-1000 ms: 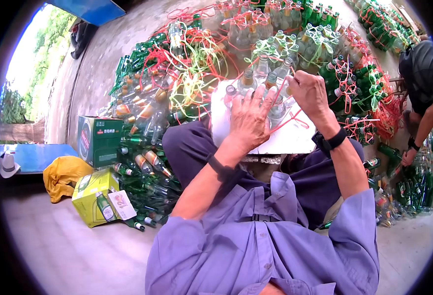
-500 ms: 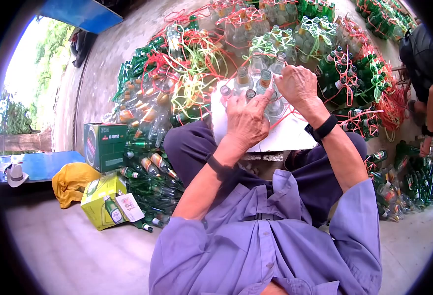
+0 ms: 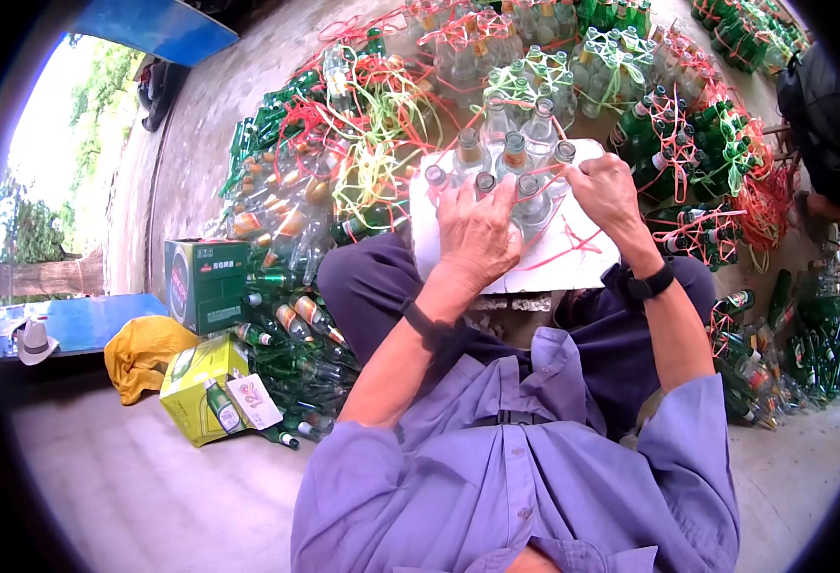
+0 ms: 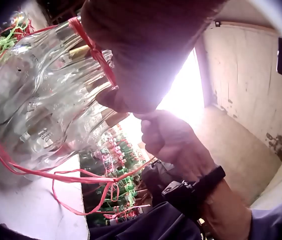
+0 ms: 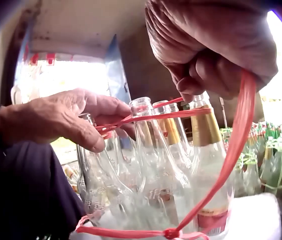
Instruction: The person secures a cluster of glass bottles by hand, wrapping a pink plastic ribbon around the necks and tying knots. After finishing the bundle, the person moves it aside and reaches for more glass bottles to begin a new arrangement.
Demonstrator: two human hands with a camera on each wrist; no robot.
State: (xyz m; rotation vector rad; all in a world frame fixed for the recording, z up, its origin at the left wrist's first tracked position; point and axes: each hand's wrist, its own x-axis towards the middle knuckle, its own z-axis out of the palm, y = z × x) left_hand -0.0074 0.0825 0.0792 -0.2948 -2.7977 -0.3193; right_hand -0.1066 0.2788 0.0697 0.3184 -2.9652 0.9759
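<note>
A cluster of clear glass bottles (image 3: 532,205) stands upright on a white board (image 3: 558,268) in front of the seated person. Red plastic twine (image 5: 237,142) runs round their necks and, lower down, round their bodies, with a knot near the base. My left hand (image 3: 477,229) is over the near-left bottles, its thumb and fingers round a neck (image 5: 87,120) beside the twine. My right hand (image 3: 606,196), curled into a fist just right of the cluster, grips the twine; a length of it hangs down from the fist in the right wrist view.
Bundles of tied bottles (image 3: 530,81) stand beyond the board. Loose bottles and tangled red and green twine (image 3: 382,143) lie at left, beside a green carton (image 3: 212,286) and a yellow-green box (image 3: 205,392). Another person (image 3: 826,134) is at far right among green bottles.
My right hand has moved from above the far bottles to the right and lower, drawing the twine along. My left hand stays at the bottle necks, its fingers more bent than before.
</note>
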